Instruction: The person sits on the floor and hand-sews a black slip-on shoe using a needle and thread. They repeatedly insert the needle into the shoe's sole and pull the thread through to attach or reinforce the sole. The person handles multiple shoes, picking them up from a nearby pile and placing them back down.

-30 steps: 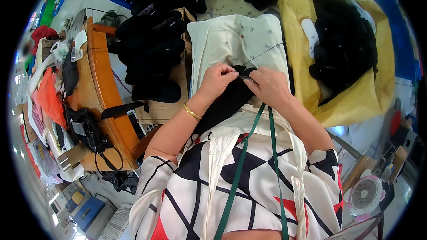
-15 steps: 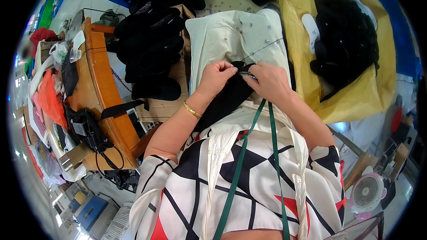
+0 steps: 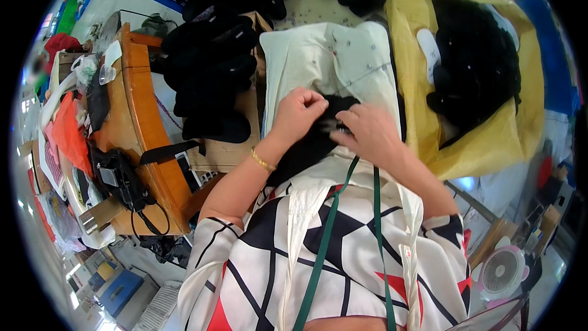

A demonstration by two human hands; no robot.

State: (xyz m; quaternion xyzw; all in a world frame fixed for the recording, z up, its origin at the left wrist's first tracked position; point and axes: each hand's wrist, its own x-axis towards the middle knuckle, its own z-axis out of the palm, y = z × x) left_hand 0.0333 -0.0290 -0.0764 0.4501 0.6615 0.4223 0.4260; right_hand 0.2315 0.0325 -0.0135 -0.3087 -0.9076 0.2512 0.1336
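Observation:
A soft black fabric piece [image 3: 306, 158] lies across my lap, on and beside a pale speckled cloth [image 3: 294, 55]. My left hand [image 3: 299, 116] is closed, thumb and fingers pinching the top edge of the black piece. Just to its right, my right hand [image 3: 369, 133] hovers over the same piece. Its fingertips are smeared by motion, and a small dark, shiny thing shows near them, too blurred to name. A thin dark line, like a thread, runs across the pale cloth above the right hand.
At the right stands a yellow bag [image 3: 496, 153] of black fabric pieces, with a white sole-shaped piece [image 3: 428, 48] at its side. Several black slipper-shaped pieces [image 3: 217, 125] are piled on cardboard at the left, beside a wooden table [image 3: 144, 110]. A fan [image 3: 503, 271] stands lower right.
My right hand has moved down, away from the left fingertips, and is now blurred. The left hand has shifted slightly down. The thread-like line above the right hand looks fainter.

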